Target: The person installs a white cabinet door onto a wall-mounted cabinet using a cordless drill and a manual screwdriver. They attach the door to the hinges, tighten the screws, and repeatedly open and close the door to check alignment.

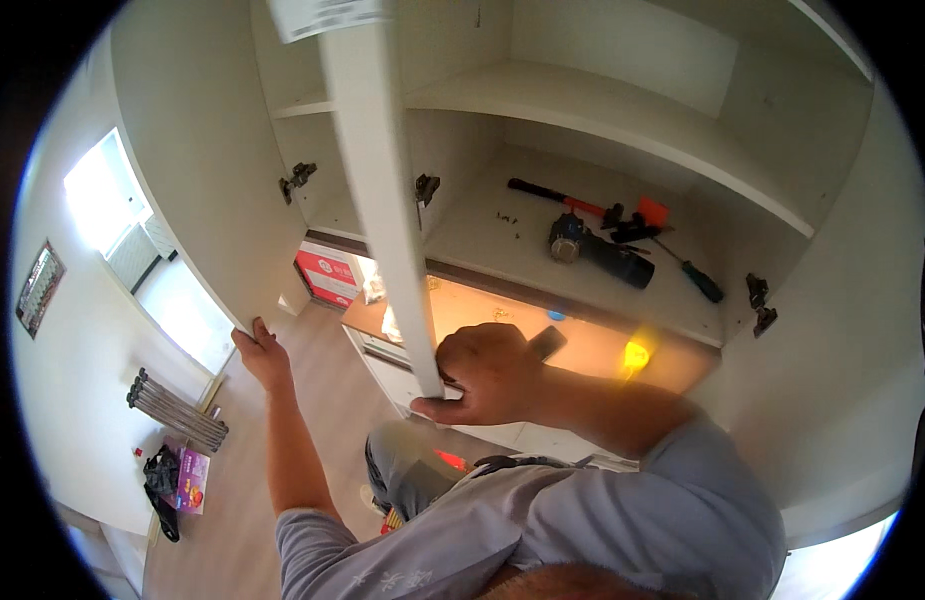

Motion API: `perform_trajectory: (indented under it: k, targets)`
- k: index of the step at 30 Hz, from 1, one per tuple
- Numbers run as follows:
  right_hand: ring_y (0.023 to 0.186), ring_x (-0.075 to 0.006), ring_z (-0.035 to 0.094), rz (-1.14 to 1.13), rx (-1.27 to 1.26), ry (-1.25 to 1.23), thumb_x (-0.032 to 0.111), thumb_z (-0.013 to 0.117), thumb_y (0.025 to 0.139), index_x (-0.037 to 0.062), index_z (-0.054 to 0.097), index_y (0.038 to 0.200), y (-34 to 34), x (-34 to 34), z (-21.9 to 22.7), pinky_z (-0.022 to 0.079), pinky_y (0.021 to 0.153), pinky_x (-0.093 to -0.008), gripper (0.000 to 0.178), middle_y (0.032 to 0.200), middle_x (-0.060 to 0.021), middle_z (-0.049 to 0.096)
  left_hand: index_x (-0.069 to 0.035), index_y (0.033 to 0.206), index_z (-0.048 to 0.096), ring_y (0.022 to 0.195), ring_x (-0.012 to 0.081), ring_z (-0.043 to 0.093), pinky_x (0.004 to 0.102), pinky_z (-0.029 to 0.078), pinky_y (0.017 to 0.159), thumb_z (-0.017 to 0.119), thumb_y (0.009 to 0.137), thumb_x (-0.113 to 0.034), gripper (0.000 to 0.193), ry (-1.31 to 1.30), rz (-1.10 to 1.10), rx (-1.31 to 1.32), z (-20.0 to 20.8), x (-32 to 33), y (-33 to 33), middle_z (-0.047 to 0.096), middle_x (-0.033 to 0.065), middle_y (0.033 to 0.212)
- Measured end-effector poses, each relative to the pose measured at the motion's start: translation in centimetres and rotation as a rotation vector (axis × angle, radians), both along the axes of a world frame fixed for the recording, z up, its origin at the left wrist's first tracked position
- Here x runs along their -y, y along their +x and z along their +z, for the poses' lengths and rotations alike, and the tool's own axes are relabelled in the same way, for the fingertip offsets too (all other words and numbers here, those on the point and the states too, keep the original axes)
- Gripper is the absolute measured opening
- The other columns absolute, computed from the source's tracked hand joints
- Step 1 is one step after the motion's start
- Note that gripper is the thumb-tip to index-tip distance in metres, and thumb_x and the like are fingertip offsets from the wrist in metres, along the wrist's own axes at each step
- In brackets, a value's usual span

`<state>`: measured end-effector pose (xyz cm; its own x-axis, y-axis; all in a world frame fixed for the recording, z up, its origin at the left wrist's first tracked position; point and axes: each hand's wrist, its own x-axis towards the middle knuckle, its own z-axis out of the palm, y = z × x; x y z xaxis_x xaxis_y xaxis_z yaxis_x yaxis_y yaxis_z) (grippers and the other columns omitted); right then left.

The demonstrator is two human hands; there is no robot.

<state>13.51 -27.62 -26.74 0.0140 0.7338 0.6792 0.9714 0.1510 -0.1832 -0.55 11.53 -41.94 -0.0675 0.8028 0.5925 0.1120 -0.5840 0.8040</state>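
My left hand (264, 355) grips the bottom edge of a wide, pale cabinet door (197, 150), which stands swung out at the left. In front of me a second white cabinet door (377, 200) shows nearly edge-on. My right hand (492, 372) is closed at its lower end, thumb under the bottom edge and fingers curled. A grey, flat-ended piece (548, 344) shows beside the right wrist; whether the hand holds it, I cannot tell. Dark hinges (298, 182) are on the left door, with another hinge (427, 188) by the white door.
On the cabinet shelf (472, 240) lie a power tool (602, 252), a red-and-black hammer (557, 195), a green-handled screwdriver (697, 278) and several small screws (508, 219). A lit counter (472, 305) lies below. Metal tubes (177, 410) lean by the left wall, near a purple box (192, 480).
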Motion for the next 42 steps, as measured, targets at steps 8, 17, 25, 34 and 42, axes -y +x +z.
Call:
perform_trajectory:
  k: [8,17,25,34,42]
  targets:
    - [0.072,-0.0333,0.068,0.11,-0.048,-0.044,0.044,0.075,0.085,0.006,0.058,0.082,-0.6,-1.8,-0.1,0.055,0.068,-0.0446,0.041,0.074,-0.0123,0.063,0.001,0.114,0.049,0.08,0.0256,0.067,0.0351,0.058,0.066,0.056,0.105,-0.027,0.031,0.079,0.019,-0.079,-0.9,-0.1,0.0,0.065,0.0183,0.102]
    - [0.126,-0.0304,0.055,0.193,0.019,-0.346,0.034,0.073,0.087,0.0112,0.054,0.139,4.0,1.2,-4.1,0.046,0.105,-0.0449,0.06,0.143,-0.0108,0.053,-0.005,0.13,0.05,0.113,0.0195,0.057,0.0349,0.048,0.099,0.04,0.109,-0.033,0.036,-0.165,-0.506,0.459,-1.0,-2.9,-0.6,0.058,0.008,0.12]
    - [0.126,-0.0307,0.057,-0.555,-0.17,-0.11,0.029,0.072,0.092,0.0101,0.064,0.128,13.3,11.9,-3.5,0.046,0.107,-0.0466,0.041,0.136,-0.0136,0.06,0.0,0.122,0.05,0.102,0.0248,0.061,0.0352,0.05,0.091,0.051,0.105,-0.024,0.03,0.035,-0.249,0.057,-2.1,-7.9,-4.2,0.06,0.0131,0.113]
    - [0.107,-0.0298,0.068,-0.717,-0.227,0.238,0.016,0.074,0.09,0.0056,0.069,0.114,16.3,18.5,-4.0,0.055,0.091,-0.0413,0.027,0.118,-0.0159,0.069,0.002,0.131,0.045,0.093,0.0253,0.069,0.036,0.054,0.072,0.053,0.106,-0.031,0.042,-0.095,-0.17,-0.022,0.0,-5.5,-3.4,0.063,0.0167,0.115]
    - [0.099,-0.0283,0.071,-0.527,-0.15,0.272,0.015,0.075,0.089,0.0059,0.071,0.111,14.1,18.1,-0.3,0.057,0.085,-0.0385,0.024,0.11,-0.0148,0.072,0.0,0.129,0.046,0.08,0.0213,0.071,0.034,0.051,0.067,0.053,0.106,-0.03,0.039,-0.121,-0.198,-0.042,-0.4,-4.1,-3.3,0.066,0.0126,0.109]
